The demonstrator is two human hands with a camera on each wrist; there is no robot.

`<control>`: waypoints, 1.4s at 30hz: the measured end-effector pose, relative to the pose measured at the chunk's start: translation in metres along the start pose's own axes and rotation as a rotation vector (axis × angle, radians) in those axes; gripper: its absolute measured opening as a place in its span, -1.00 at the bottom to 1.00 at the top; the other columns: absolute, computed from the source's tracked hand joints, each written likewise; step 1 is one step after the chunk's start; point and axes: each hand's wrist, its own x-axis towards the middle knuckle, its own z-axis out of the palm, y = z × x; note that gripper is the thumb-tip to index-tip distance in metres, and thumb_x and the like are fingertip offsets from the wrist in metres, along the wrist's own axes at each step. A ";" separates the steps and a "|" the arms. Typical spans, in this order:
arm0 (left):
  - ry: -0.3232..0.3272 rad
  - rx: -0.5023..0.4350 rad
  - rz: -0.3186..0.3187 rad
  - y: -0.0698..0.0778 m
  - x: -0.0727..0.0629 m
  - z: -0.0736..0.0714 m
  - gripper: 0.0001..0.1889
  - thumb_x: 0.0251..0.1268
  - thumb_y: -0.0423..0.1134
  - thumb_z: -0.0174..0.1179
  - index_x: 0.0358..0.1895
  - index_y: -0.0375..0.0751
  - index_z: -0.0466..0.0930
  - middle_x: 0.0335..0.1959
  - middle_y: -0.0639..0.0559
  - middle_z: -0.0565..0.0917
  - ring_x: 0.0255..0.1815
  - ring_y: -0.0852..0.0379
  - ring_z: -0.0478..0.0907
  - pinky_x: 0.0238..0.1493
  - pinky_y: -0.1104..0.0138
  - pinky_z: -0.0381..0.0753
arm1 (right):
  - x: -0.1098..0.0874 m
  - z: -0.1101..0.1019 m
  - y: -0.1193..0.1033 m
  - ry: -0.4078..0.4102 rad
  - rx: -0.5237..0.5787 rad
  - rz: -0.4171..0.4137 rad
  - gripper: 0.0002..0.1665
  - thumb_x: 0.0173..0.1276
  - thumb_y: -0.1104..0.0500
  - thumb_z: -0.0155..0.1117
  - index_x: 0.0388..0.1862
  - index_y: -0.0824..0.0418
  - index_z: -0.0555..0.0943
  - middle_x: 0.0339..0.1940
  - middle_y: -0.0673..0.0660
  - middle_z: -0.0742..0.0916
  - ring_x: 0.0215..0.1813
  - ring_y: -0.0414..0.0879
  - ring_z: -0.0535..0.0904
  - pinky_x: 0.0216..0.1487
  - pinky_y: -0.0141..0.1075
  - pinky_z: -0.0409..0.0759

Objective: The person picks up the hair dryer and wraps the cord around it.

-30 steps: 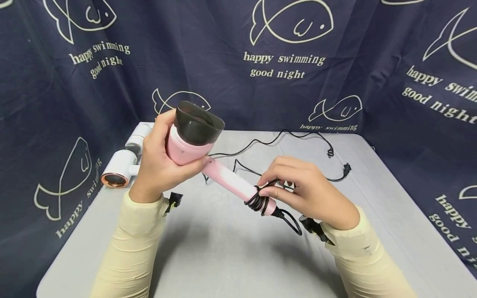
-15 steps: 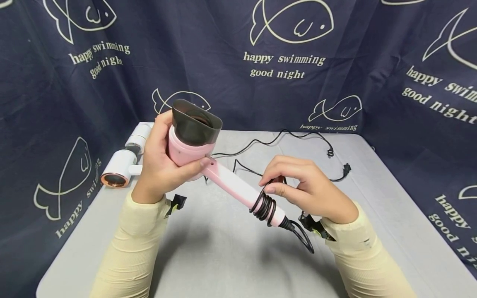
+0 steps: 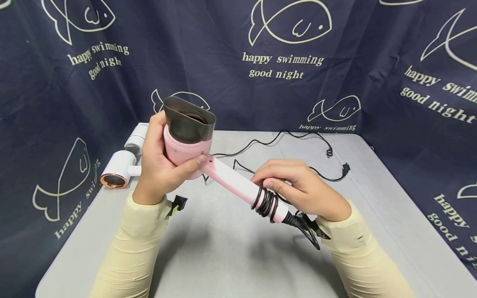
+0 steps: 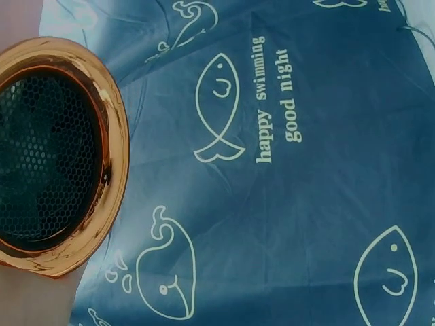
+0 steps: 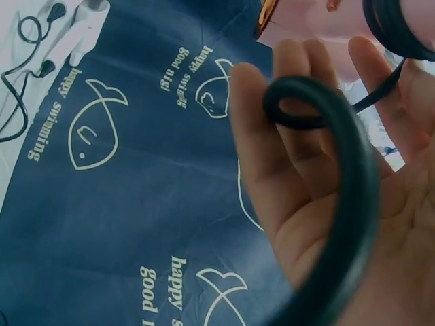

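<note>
In the head view my left hand grips the pink hair dryer round its head, thumb near the handle's top. A dark concentrator nozzle points up. The dryer's copper-coloured rear ring and mesh fill the left side of the left wrist view. Several turns of black power cord lie round the lower handle. My right hand, beside these turns, pinches the cord between thumb and fingers. A loose loop of cord crosses the palm in the right wrist view.
Two white hair dryers lie at the table's left: a nearer dryer with a copper-coloured ring and a farther one. Black cords end in two plugs, one plug farther back, another plug nearer. A dark fish-print curtain surrounds the table.
The dryer's head has shifted slightly left, while its cord end has swung right and down. My right hand has moved from above the turns of cord to behind the handle.
</note>
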 end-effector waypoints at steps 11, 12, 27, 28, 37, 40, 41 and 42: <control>0.095 -0.010 0.007 0.002 0.000 0.004 -0.25 -0.11 -0.37 0.45 0.21 -0.66 0.36 0.09 -0.01 0.68 0.13 -0.16 0.52 0.26 0.15 0.46 | 0.001 0.005 -0.002 0.008 0.033 0.110 -0.54 0.59 0.40 0.01 0.25 0.05 0.66 -0.08 -0.07 0.77 -0.12 -0.17 0.68 0.01 -0.33 0.65; 0.100 -0.014 0.010 0.002 0.000 0.005 -0.25 -0.08 -0.34 0.46 0.21 -0.64 0.37 0.09 -0.02 0.67 0.13 -0.17 0.52 0.26 0.15 0.46 | 0.001 0.006 -0.002 0.016 0.045 0.098 -0.54 0.58 0.41 -0.01 0.26 0.08 0.65 -0.10 -0.05 0.77 -0.16 -0.17 0.69 -0.04 -0.34 0.66; 0.210 -0.024 0.017 0.001 0.002 0.010 -0.25 0.00 -0.20 0.54 0.25 -0.44 0.43 0.13 -0.10 0.61 0.15 -0.21 0.53 0.24 0.14 0.53 | 0.013 0.019 -0.031 0.052 -0.064 0.361 -0.33 0.43 0.41 0.25 0.43 -0.05 0.46 -0.25 -0.13 0.79 -0.21 -0.22 0.75 -0.10 -0.29 0.68; 0.215 -0.023 0.014 0.000 0.002 0.010 -0.24 0.00 -0.18 0.55 0.26 -0.44 0.43 0.13 -0.10 0.61 0.15 -0.21 0.53 0.23 0.14 0.53 | 0.014 0.021 -0.032 0.059 -0.043 0.363 -0.33 0.41 0.44 0.26 0.43 0.01 0.45 -0.24 -0.10 0.78 -0.23 -0.20 0.75 -0.10 -0.29 0.71; 0.253 -0.018 -0.013 -0.003 0.001 0.014 -0.20 0.01 -0.13 0.59 0.30 -0.40 0.42 0.15 -0.07 0.58 0.15 -0.20 0.52 0.23 0.14 0.53 | 0.011 0.027 -0.021 0.038 0.136 0.213 -0.69 0.42 0.53 0.17 0.07 0.30 0.53 -0.21 0.07 0.69 -0.30 -0.04 0.69 -0.23 -0.26 0.73; 0.265 -0.002 -0.014 -0.003 0.002 0.015 -0.18 0.01 -0.11 0.59 0.31 -0.41 0.42 0.16 -0.06 0.57 0.16 -0.20 0.51 0.24 0.14 0.53 | 0.007 0.029 -0.013 0.025 0.047 0.262 -0.74 0.40 0.49 0.19 -0.08 0.18 0.57 -0.29 -0.03 0.70 -0.36 -0.17 0.67 -0.33 -0.32 0.67; 0.267 0.006 -0.013 -0.003 0.001 0.015 -0.18 0.02 -0.10 0.59 0.31 -0.41 0.41 0.16 -0.05 0.57 0.16 -0.20 0.51 0.23 0.14 0.53 | 0.005 0.030 -0.010 0.016 0.016 0.278 -0.74 0.39 0.47 0.17 -0.09 0.15 0.56 -0.32 -0.05 0.69 -0.39 -0.20 0.66 -0.37 -0.34 0.63; 0.269 0.020 -0.011 -0.003 0.001 0.015 -0.17 0.02 -0.09 0.59 0.31 -0.41 0.41 0.16 -0.04 0.58 0.15 -0.20 0.51 0.23 0.14 0.53 | 0.004 0.031 -0.007 0.008 -0.010 0.293 -0.74 0.38 0.46 0.16 -0.12 0.13 0.56 -0.34 -0.07 0.68 -0.41 -0.22 0.62 -0.40 -0.35 0.60</control>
